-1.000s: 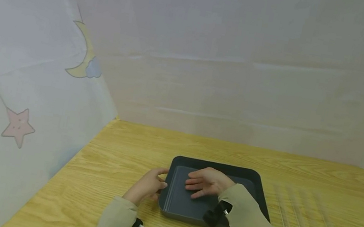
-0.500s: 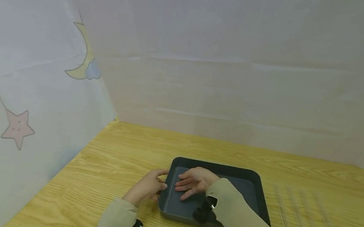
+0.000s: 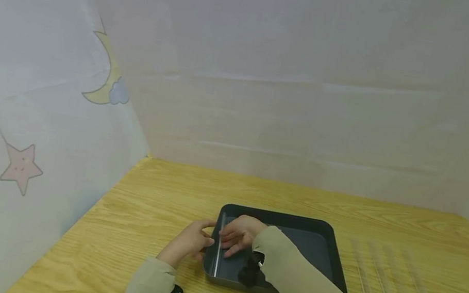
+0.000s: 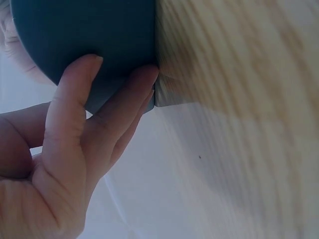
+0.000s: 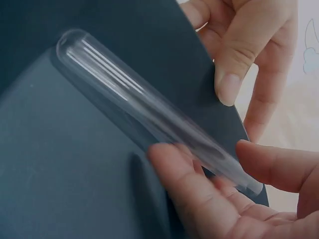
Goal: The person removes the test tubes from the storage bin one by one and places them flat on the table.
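A dark blue-grey rectangular tray [image 3: 310, 249] stands on the table. Along its left side lies a clear glass test tube [image 5: 129, 99], rounded end away from my right hand. My right hand [image 3: 240, 234] is inside the tray with its palm partly upward. In the right wrist view its thumb and fingers lie on either side of the tube's near end, fingertips at or against the glass; a firm grip does not show. My left hand [image 3: 189, 241] rests at the tray's left side, its fingers [image 4: 139, 84] extended against the outer wall and its thumb at the rim.
Several clear glass test tubes [image 3: 421, 287] lie side by side on the wooden table [image 3: 134, 233], right of the tray. A printed cloth [image 3: 299, 100] hangs behind and to the left. Each wrist carries a small black camera.
My right hand has moved left across the tray, from near its middle to the test tube at the left side. My left hand has kept its place at the tray.
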The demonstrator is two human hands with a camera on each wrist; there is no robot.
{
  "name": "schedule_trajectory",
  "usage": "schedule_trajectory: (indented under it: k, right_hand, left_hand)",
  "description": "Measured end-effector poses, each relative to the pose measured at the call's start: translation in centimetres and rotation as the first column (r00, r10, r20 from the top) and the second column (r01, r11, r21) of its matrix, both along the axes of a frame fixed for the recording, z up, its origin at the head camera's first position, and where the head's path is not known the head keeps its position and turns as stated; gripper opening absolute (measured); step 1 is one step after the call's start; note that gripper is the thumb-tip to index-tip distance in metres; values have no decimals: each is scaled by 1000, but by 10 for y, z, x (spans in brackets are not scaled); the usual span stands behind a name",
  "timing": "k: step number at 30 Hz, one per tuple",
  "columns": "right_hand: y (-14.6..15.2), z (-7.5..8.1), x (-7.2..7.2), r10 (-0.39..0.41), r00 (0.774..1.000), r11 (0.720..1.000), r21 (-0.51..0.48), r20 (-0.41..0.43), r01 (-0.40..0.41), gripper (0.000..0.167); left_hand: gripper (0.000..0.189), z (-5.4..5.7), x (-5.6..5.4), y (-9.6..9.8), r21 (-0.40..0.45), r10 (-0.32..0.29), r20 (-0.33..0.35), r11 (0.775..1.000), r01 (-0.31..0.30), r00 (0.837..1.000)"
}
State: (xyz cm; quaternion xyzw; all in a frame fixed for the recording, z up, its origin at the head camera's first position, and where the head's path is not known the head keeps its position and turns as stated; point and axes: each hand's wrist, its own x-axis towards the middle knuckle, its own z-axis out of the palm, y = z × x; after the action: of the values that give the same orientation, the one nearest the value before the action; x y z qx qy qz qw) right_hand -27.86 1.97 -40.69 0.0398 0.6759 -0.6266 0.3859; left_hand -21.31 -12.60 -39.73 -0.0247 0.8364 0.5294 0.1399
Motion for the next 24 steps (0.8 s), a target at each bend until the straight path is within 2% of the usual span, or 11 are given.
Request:
schedule_trajectory:
  k: [8,10,15,20,24]
  right_hand:
    - [6,-2,-2,15,999,999,48,-40,-13,32]
    - [9,-6,-6,26,999,999,35,-42,-25,32]
    - [18,-3,-4,21,999,1000,-1,-42,-21,34]
    - [26,7,4,-17,997,1000,-26,-70,16,39]
    - [35,9,5,-27,996,999,-44,-84,23,44]
  left_hand:
    - [50,-1,0,1,19,-6,9,1000,5,1000]
    - [50,-1,0,0,16,-3,17,1000,3,1000]
    - [51,-1,1,-1,25,7,28,1000,-8,1000]
    - [51,-2,2,-2,35,10,28,999,-11,1000]
    - [52,-2,2,-1,14,13,19,1000,-13,1000]
